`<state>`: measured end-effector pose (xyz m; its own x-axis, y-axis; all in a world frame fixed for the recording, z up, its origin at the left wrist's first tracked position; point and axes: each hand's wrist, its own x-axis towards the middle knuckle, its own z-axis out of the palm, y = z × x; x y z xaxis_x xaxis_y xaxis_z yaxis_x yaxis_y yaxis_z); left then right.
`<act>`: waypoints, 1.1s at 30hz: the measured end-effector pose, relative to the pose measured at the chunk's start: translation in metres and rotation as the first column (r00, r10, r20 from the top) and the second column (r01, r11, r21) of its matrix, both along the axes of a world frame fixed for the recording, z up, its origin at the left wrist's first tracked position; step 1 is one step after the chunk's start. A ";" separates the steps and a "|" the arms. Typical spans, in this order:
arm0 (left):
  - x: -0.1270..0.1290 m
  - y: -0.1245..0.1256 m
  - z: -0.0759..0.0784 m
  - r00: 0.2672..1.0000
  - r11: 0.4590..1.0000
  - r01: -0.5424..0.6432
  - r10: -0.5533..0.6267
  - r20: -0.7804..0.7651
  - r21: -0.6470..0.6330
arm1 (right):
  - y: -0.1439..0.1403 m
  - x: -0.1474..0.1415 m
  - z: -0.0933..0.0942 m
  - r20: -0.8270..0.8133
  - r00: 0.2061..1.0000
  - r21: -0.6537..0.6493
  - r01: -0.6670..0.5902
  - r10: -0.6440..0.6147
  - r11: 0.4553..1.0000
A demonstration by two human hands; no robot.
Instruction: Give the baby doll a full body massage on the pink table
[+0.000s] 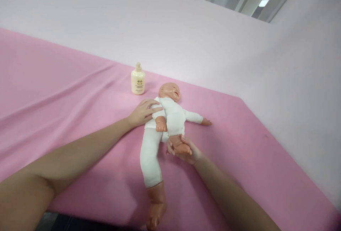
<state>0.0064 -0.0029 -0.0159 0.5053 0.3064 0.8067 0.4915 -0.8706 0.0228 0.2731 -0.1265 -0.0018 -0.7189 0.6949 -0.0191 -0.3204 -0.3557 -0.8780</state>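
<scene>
Doll: white-suited, lying in the middle of the frame on the pink cover; head toward upper centre, face turned to frame right.
Doll [174, 112], bent leg: drawn up over the lower body, its foot [180, 146] just below frame centre.
Doll, straight leg: runs down to the bottom edge.
Doll, arms: one folded along the body on the frame-left side, fist down; the other stretched out to frame right.
Right hand [189, 153]: closed round the ankle of the bent leg, thumb on the frame-right side, fingertips showing on the frame-left side; ankle between them.
Left hand [142, 113]: laid over the shoulder and upper arm, fingers slightly parted, sleeve beneath them; cannot tell whether they grip.
Bottle [138, 82]: cream, pump-topped, upright, above the left hand, well apart from the right.
Pink cover [80, 92]: creased at frame left.
Wall [186, 43]: white, beyond.
</scene>
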 end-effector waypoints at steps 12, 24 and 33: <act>0.001 -0.001 0.001 1.000 0.998 -0.012 0.012 0.000 -0.054 | 0.004 0.002 -0.009 0.061 0.996 0.064 -0.062 0.058 0.996; 0.001 -0.002 0.001 1.000 0.999 0.004 -0.003 0.021 -0.041 | 0.000 0.000 -0.005 0.013 0.998 0.045 -0.054 0.054 0.997; 0.000 0.000 -0.002 1.000 0.999 -0.018 0.017 -0.015 -0.040 | 0.003 0.000 -0.003 -0.020 1.000 -0.101 0.020 -0.022 0.995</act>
